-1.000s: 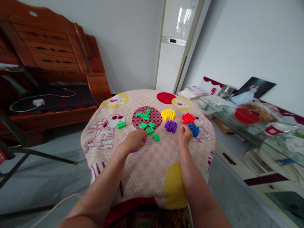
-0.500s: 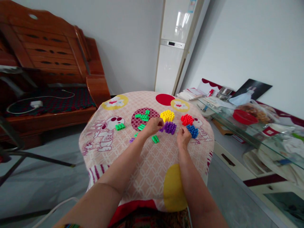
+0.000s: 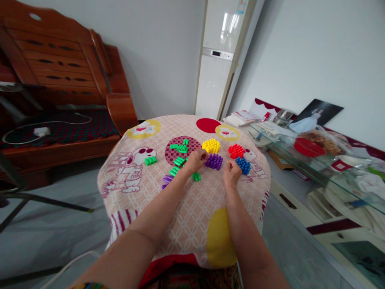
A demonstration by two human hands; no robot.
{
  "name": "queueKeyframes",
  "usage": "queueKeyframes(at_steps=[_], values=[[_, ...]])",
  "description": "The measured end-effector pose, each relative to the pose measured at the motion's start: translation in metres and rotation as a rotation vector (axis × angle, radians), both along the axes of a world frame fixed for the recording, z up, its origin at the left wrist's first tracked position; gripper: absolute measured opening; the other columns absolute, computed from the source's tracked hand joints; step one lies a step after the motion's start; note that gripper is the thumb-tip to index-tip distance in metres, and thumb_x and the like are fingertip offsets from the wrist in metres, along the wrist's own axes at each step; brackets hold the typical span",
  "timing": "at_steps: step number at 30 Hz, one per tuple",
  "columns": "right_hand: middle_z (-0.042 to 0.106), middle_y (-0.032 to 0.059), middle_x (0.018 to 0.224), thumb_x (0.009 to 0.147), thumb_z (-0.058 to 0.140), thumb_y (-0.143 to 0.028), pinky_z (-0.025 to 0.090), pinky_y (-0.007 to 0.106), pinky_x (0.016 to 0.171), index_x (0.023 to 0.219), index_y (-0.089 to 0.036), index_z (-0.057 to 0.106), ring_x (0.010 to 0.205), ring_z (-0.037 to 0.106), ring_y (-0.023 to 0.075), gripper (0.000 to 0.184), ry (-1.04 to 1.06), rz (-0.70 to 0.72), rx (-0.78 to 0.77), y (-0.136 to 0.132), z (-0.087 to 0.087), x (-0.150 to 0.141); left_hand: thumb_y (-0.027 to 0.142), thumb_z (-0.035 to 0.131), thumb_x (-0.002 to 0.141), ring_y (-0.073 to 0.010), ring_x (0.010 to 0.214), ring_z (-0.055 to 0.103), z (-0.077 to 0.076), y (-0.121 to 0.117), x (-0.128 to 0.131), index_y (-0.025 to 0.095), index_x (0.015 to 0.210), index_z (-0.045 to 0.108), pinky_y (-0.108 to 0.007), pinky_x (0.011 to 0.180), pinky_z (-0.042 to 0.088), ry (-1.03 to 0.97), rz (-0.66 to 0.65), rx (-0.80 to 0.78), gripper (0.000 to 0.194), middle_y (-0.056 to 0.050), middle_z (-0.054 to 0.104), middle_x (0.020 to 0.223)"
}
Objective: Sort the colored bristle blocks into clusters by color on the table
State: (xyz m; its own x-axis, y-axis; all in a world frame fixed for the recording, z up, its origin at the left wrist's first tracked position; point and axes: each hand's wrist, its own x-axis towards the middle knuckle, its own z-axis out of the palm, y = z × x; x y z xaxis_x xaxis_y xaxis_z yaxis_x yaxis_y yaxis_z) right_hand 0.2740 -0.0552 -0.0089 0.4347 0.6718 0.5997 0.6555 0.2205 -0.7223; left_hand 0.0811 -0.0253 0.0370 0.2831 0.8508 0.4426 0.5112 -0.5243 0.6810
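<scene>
My left hand (image 3: pixel 197 159) is pinched at the left edge of a cluster of purple plastic pegs (image 3: pixel 214 161), its fingertips on the purple piece there. Curled closed just right of that cluster, my right hand (image 3: pixel 232 172) lies beside the cluster of blue pegs (image 3: pixel 243 165); what is inside its fingers is hidden. Behind them sit the yellow peg cluster (image 3: pixel 211 145) and the red peg cluster (image 3: pixel 236 151). Loose green pieces (image 3: pixel 182 148) are scattered to the left, several in short rows. Some purple pieces (image 3: pixel 167 180) lie beside my left forearm, partly covered by it.
A patterned cloth (image 3: pixel 180 208) covers the round table. To the right stands a glass-topped cabinet (image 3: pixel 288 154) with papers, a red bowl (image 3: pixel 309 147) and bags. A wooden bench (image 3: pixel 63 80) is at the left, and a tall white air conditioner (image 3: pixel 215 80) stands behind.
My left hand has moved right from the green pieces to the purple cluster, carrying a purple piece. The purple pieces it covered now show. My right hand has stayed nearly in place.
</scene>
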Motion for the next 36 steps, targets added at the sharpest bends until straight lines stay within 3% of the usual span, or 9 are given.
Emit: queueKeyframes(at_steps=[3,7,11,15,20,25,30,36], values=[[0.069,0.0078,0.064,0.084,0.045,-0.037,0.045,0.031,0.066,0.076,-0.017,0.070,0.061,0.060,0.0209,0.033,-0.009,-0.002,-0.002,0.000,-0.001,0.001,0.003,0.054,0.070,-0.0147,0.079,0.067,0.011,-0.004,-0.018,0.015,0.085,0.068,-0.026,0.077,0.055,-0.041,0.115,-0.013,0.023,-0.004,0.073,0.088],[0.070,0.0088,0.066,0.084,0.045,-0.038,0.044,0.030,0.066,0.075,-0.017,0.070,0.062,0.060,0.0211,0.033,-0.022,-0.009,0.001,0.001,-0.002,0.001,0.012,0.062,0.071,-0.0167,0.079,0.068,0.032,-0.018,-0.066,0.015,0.093,0.070,-0.027,0.076,0.054,0.048,0.249,-0.101,0.024,-0.004,0.074,0.087],[0.068,0.0078,0.063,0.085,0.045,-0.040,0.043,0.030,0.066,0.076,-0.017,0.070,0.059,0.058,0.0202,0.035,-0.018,0.014,-0.018,0.000,-0.002,0.001,0.018,0.065,0.073,-0.0182,0.076,0.067,0.047,-0.045,-0.110,0.016,0.084,0.071,-0.027,0.070,0.049,0.320,0.240,-0.233,0.013,-0.003,0.072,0.079],[0.069,0.0080,0.063,0.086,0.044,-0.040,0.043,0.031,0.066,0.078,-0.016,0.071,0.060,0.060,0.0205,0.037,-0.014,0.022,-0.037,0.000,-0.002,0.002,0.018,0.067,0.071,-0.0179,0.073,0.065,0.049,-0.071,-0.125,0.018,0.080,0.070,-0.026,0.065,0.042,0.560,0.214,-0.355,0.010,-0.002,0.071,0.076],[0.069,0.0075,0.062,0.084,0.045,-0.040,0.044,0.030,0.066,0.077,-0.017,0.071,0.061,0.060,0.0207,0.035,-0.006,0.016,-0.035,0.001,-0.003,0.002,0.025,0.072,0.069,-0.0189,0.077,0.063,0.037,-0.087,-0.122,0.019,0.079,0.068,-0.027,0.064,0.039,0.735,0.211,-0.406,0.013,-0.003,0.070,0.082],[0.068,0.0065,0.062,0.084,0.044,-0.037,0.044,0.029,0.066,0.074,-0.018,0.069,0.060,0.058,0.0198,0.033,-0.030,0.008,-0.023,0.001,-0.001,0.002,0.019,0.067,0.070,-0.0170,0.075,0.063,0.037,-0.081,-0.117,0.020,0.079,0.068,-0.026,0.064,0.040,0.573,0.186,-0.302,0.008,0.000,0.070,0.078],[0.068,0.0069,0.062,0.083,0.046,-0.037,0.044,0.031,0.066,0.075,-0.017,0.070,0.060,0.059,0.0206,0.032,-0.019,0.019,-0.040,0.000,0.000,0.002,0.018,0.061,0.075,-0.0175,0.075,0.064,0.046,-0.045,-0.078,0.019,0.086,0.073,-0.026,0.068,0.045,0.294,0.224,-0.099,0.016,-0.002,0.072,0.077],[0.069,0.0069,0.063,0.083,0.047,-0.036,0.045,0.031,0.066,0.077,-0.017,0.071,0.061,0.060,0.0209,0.031,-0.019,0.005,-0.048,0.000,-0.002,0.002,0.012,0.061,0.077,-0.0207,0.078,0.066,0.033,0.005,-0.013,0.013,0.090,0.077,-0.029,0.075,0.049,0.326,0.255,-0.055,0.021,-0.008,0.074,0.082]])
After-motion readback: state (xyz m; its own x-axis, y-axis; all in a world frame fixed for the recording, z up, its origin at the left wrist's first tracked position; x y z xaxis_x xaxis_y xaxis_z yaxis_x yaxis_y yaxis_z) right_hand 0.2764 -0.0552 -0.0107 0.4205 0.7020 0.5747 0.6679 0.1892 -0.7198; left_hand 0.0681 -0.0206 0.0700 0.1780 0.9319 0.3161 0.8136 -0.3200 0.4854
